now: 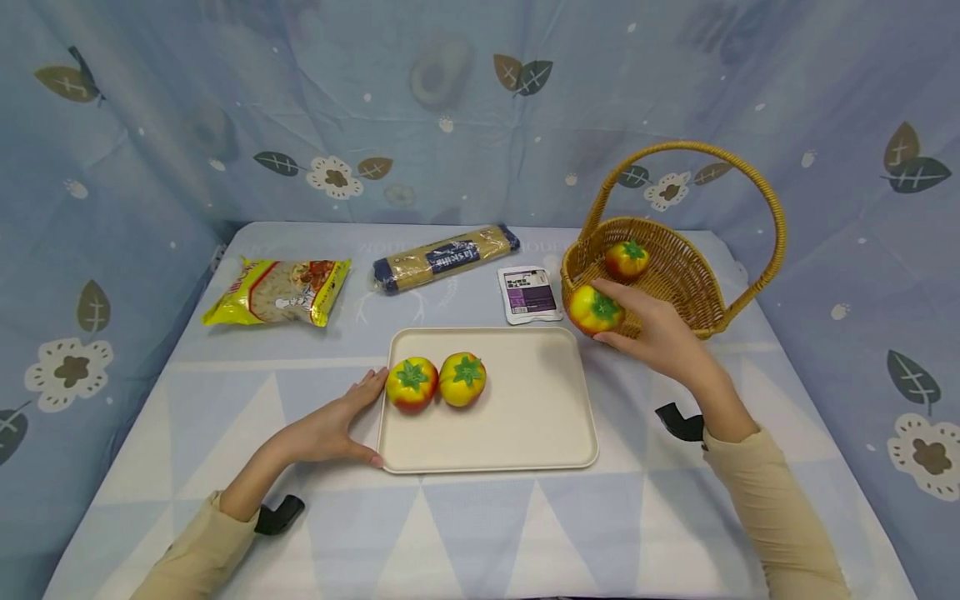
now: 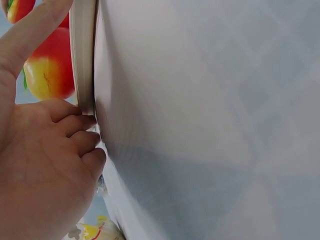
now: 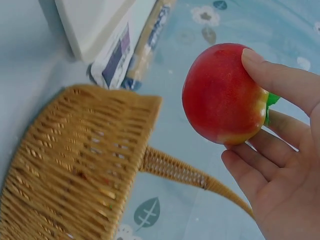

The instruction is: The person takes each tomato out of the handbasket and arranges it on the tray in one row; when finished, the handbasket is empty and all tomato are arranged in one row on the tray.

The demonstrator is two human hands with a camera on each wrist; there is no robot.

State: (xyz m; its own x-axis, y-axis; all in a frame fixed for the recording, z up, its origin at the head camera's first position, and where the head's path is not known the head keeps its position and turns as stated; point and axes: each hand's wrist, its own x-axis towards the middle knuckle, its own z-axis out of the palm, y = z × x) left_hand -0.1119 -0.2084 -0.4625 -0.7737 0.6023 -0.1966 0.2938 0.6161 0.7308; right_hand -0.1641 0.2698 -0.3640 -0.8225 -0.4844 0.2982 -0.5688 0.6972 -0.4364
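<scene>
My right hand (image 1: 656,333) grips a red-and-yellow tomato (image 1: 596,310) with a green leafy top, at the front left rim of the wicker basket (image 1: 682,287). In the right wrist view thumb and fingers are around the tomato (image 3: 225,95), apart from the basket (image 3: 75,160). Inside the basket lies another tomato (image 1: 627,260). Two more tomatoes, a left one (image 1: 412,385) and a right one (image 1: 462,379), sit side by side on the cream tray (image 1: 525,417). My left hand (image 1: 326,427) rests against the tray's left edge, fingers and thumb spread along it.
Behind the tray lie a yellow food bag (image 1: 281,292), a long pack of pasta (image 1: 446,257) and a small white-and-purple pouch (image 1: 529,294). The basket's tall handle (image 1: 690,147) arches above its rim. A patterned curtain (image 1: 450,108) hangs behind the table.
</scene>
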